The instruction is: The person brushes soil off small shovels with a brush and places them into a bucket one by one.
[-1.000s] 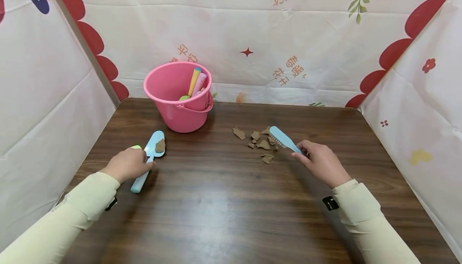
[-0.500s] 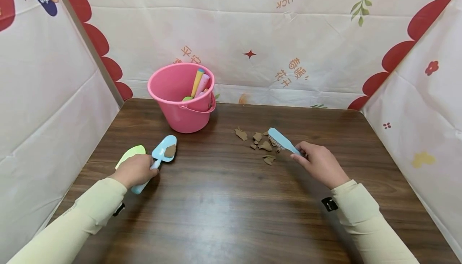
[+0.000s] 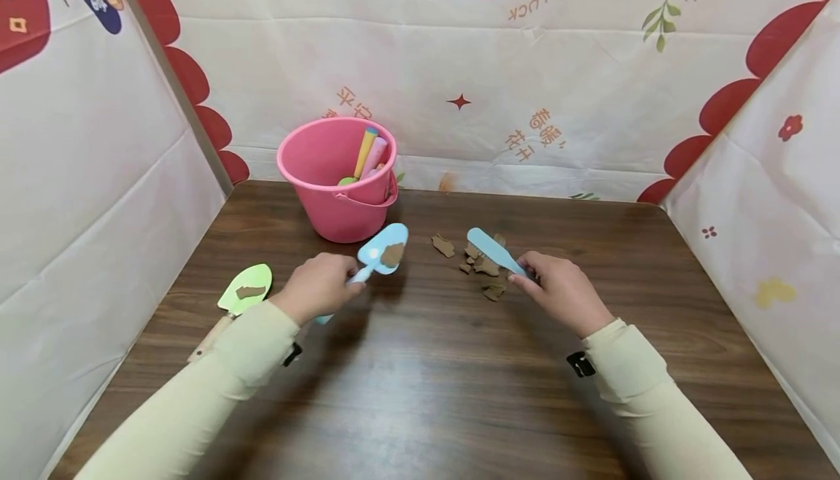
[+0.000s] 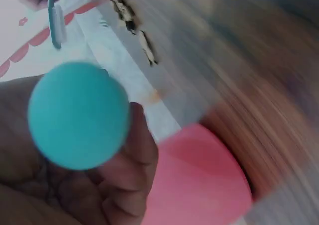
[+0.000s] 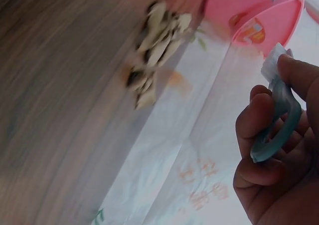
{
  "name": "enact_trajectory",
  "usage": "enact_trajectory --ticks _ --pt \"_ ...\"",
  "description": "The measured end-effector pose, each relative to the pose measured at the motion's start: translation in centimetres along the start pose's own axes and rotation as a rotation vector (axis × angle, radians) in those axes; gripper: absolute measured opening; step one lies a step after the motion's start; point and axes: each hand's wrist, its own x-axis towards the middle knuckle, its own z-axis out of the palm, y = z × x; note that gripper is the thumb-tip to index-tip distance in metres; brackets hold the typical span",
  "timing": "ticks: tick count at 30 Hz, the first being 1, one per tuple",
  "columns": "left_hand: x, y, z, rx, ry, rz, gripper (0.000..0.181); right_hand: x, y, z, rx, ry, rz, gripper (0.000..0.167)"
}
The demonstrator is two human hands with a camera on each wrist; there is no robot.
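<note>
My left hand (image 3: pixel 319 287) grips the handle of a light-blue toy shovel (image 3: pixel 375 246), whose blade carries a brown flake (image 3: pixel 392 254). In the left wrist view the round turquoise end of the shovel handle (image 4: pixel 79 116) sticks out of the curled fingers. My right hand (image 3: pixel 558 288) holds a light-blue brush (image 3: pixel 494 248) by its handle, its head over the right side of several brown flakes (image 3: pixel 487 267) on the table. Bristles at the brush's head show white in the right wrist view, where the looped handle end (image 5: pixel 273 147) lies among the fingers.
A pink bucket (image 3: pixel 341 214) with several toy handles inside stands at the back left of the wooden table (image 3: pixel 420 392). A green toy shovel (image 3: pixel 246 287) with a brown flake on it lies at the left. Printed white cloth (image 3: pixel 426 64) walls the back and both sides.
My left hand has carried the blue shovel and its flake rightward, towards the brown pieces, uncovering the green shovel. The brush in my right hand has shifted slightly left over the flakes.
</note>
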Motion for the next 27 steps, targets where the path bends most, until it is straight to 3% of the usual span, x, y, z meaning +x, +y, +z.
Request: enact_trajectory --ticks 6,13,18,27 --pt "2.6 3.4 1.9 0.031 0.044 0.037 0.018 1.2 -2.2 1.4 -0.019 0.028 -0.090 0.016" --pt "3.4 6.2 3.6 0.064 0.050 0.112 0.025 1.5 -4.1 3.3 -0.077 0.037 -0.156 0.019" --pt "3.3 7.0 4.0 0.069 0.047 0.141 0.025 1.2 -4.0 4.3 -0.112 0.041 -0.183 0.022" --pt "3.2 7.1 4.1 0.090 0.056 0.144 0.031 1.0 -3.7 4.3 -0.115 0.012 -0.146 0.025"
